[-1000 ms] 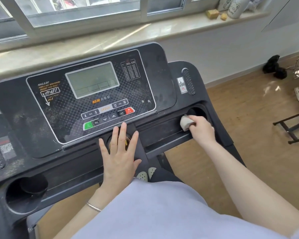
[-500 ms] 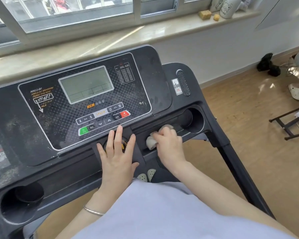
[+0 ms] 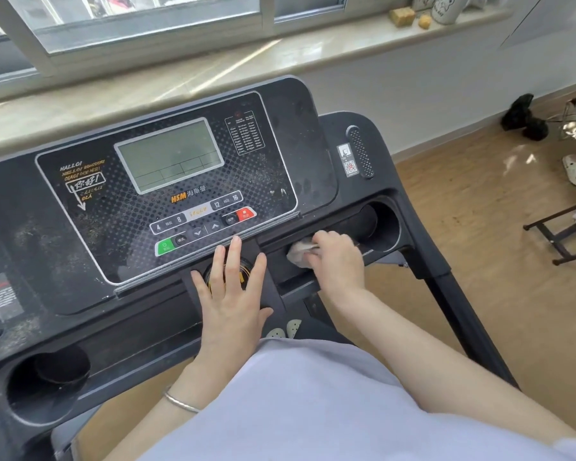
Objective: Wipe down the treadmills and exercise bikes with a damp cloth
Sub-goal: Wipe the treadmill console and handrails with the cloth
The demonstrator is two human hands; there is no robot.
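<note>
Right hand, fingers curled round cloth, presses it into the tray just below-right of console, left hand flat, fingers spread, just below console as brace; best press firm, overlap strokes, work toward cup hole right of console.

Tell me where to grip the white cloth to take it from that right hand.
Pinch the crumpled end of the white cloth poking out left of the right hand, coming from the left and above. Its fingers cover the rest, and the tray wall blocks the far side.
</note>
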